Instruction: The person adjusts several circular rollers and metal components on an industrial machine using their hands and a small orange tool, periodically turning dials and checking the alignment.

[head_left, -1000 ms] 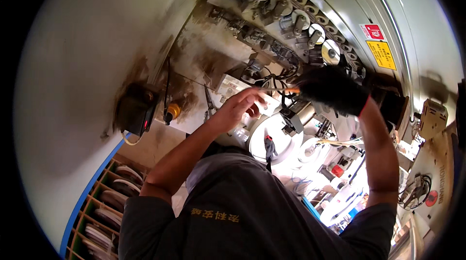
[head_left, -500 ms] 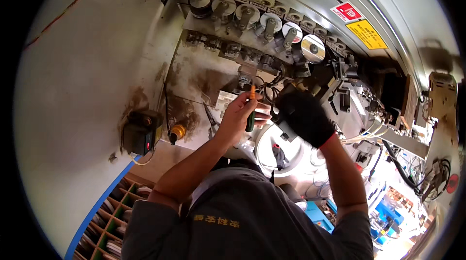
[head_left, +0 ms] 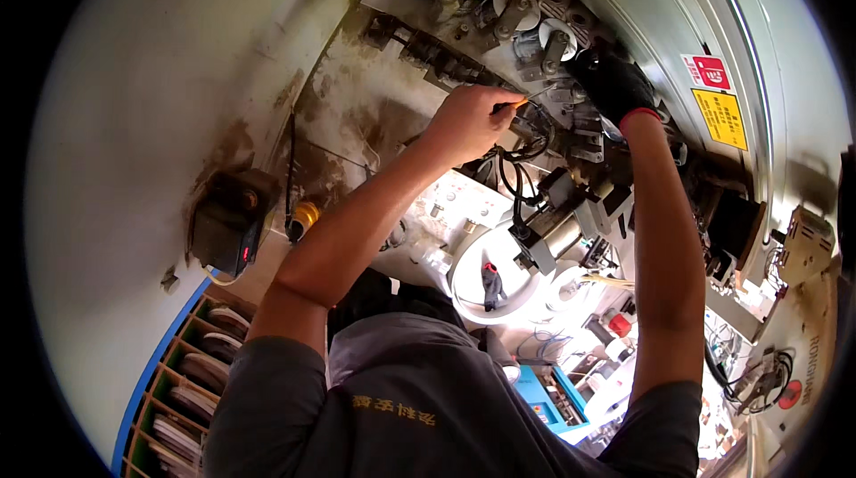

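Note:
My bare left hand (head_left: 477,126) is closed around a screwdriver (head_left: 523,103). Its orange part shows at my fingertips, and the thin shaft points right toward the machine's spindles; most of the handle is hidden in the hand. In a black glove with a red cuff, my right hand (head_left: 613,86) reaches in at the right end of the row of round discs. It is beside a white-faced disc (head_left: 559,39) with a metal arm across it. The glove's fingers blend into the dark parts there, so their grip is unclear. Black cables (head_left: 517,170) hang below the hands.
A black box with a red light (head_left: 227,219) is fixed to the left wall, near a yellow-orange fitting (head_left: 305,215). A dark glove lies in a white round tub (head_left: 455,277). Wooden racks (head_left: 147,407) hold discs at lower left. A metal cover (head_left: 660,23) slopes along the right.
Both hands have moved up and apart, deeper into the machine. The screwdriver, upright before, now points right. My right hand has gone from the middle to the discs; the view has shifted.

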The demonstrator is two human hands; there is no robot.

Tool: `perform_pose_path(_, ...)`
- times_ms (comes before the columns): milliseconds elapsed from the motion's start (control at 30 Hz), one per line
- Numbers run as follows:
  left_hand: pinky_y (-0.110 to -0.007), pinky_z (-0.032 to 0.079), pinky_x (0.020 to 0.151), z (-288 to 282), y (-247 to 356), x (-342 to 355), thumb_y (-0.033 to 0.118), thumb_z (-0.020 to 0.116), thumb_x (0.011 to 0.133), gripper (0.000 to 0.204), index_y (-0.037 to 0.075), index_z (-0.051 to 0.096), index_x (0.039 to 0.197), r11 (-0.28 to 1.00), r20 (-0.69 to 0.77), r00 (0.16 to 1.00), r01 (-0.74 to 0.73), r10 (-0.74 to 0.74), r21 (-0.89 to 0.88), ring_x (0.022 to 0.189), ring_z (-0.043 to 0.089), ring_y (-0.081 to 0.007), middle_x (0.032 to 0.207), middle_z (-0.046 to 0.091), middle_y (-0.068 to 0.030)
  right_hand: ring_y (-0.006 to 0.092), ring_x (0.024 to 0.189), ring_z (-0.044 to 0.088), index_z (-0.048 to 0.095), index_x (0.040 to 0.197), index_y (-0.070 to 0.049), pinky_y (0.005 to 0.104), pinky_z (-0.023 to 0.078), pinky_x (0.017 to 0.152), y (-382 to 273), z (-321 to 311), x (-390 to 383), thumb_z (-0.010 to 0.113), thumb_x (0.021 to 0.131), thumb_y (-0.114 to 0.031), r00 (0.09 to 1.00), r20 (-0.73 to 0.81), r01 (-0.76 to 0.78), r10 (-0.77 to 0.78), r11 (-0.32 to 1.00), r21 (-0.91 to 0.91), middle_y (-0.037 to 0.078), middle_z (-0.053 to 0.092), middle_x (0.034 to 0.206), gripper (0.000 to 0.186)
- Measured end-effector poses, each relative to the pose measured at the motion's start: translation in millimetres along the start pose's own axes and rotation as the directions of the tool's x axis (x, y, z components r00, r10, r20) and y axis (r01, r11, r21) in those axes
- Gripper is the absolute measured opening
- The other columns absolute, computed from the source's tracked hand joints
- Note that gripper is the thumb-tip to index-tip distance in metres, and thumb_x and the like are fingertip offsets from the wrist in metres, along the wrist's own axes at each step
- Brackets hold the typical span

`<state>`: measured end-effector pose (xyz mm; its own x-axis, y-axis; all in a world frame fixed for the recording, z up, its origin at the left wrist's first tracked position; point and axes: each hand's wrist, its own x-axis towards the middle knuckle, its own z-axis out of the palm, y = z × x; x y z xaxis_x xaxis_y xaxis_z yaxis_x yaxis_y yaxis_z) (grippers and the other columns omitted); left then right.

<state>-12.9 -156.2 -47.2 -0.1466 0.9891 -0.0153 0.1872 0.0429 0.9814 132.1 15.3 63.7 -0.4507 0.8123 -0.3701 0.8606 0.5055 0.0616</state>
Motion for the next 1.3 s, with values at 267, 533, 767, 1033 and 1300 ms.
perform_pose_path(267,-0.038,0.055,0.079,-15.0,2.5,11.7,0.013,0.061,0.090,0.023,0.005,0.072,0.108,0.994,0.064,0.998,-0.037,0.030,0.104,0.087,0.070,-0.0307,0.099,0.071,-0.0167,0.0400,0.099,0.065,0.058,0.117,-0.012,0.0507,0.051,0.082,14.9,27.5,16.5,0.063,0.087,-0.048,0.993,-0.063,0.104,-0.104,0.995,-0.006,0.021,0.068,0.101,0.048)
perform_pose_path(533,-0.035,0.055,0.081,-14.9,-11.6,20.1,0.009,0.062,0.092,0.022,0.004,0.071,0.110,0.988,0.077,0.991,-0.121,0.114,0.094,0.092,0.071,-0.0289,0.102,0.072,-0.0167,0.0396,0.098,0.063,0.060,0.107,-0.005,0.0484,0.050,0.085,16.2,23.2,38.3,0.063,0.087,-0.039,0.941,0.015,0.334,-0.338,0.921,-0.202,0.022,0.065,0.101,0.040)
perform_pose_path(767,-0.035,0.055,0.082,-11.2,-13.4,25.3,0.008,0.061,0.091,0.023,0.003,0.071,0.111,0.990,0.122,0.988,-0.103,0.090,0.102,0.093,0.071,-0.0288,0.105,0.072,-0.0162,0.0408,0.100,0.061,0.058,0.110,-0.004,0.0471,0.049,0.087,27.4,26.0,30.8,0.061,0.088,-0.039,0.928,-0.085,0.352,-0.362,0.929,-0.111,0.022,0.063,0.102,0.042)
perform_pose_path(1033,-0.034,0.055,0.079,-15.2,-9.4,22.6,0.010,0.061,0.092,0.024,0.001,0.070,0.112,0.996,0.131,0.989,-0.075,0.067,0.056,0.088,0.071,-0.0271,0.104,0.072,-0.0166,0.0404,0.103,0.061,0.058,0.111,-0.006,0.0461,0.049,0.086,6.6,14.9,14.9,0.063,0.088,-0.038,0.924,-0.109,0.360,-0.366,0.930,-0.069,0.021,0.064,0.106,0.041)
perform_pose_path(1300,-0.035,0.055,0.080,-12.4,-12.7,21.9,0.011,0.061,0.092,0.023,0.002,0.070,0.112,0.994,0.102,0.991,-0.088,0.081,0.065,0.089,0.071,-0.0270,0.104,0.072,-0.0167,0.0420,0.108,0.059,0.057,0.117,-0.006,0.0483,0.048,0.090,-1.0,20.7,19.3,0.059,0.090,-0.040,0.988,-0.016,0.149,-0.151,0.986,-0.073,0.023,0.064,0.109,0.044)
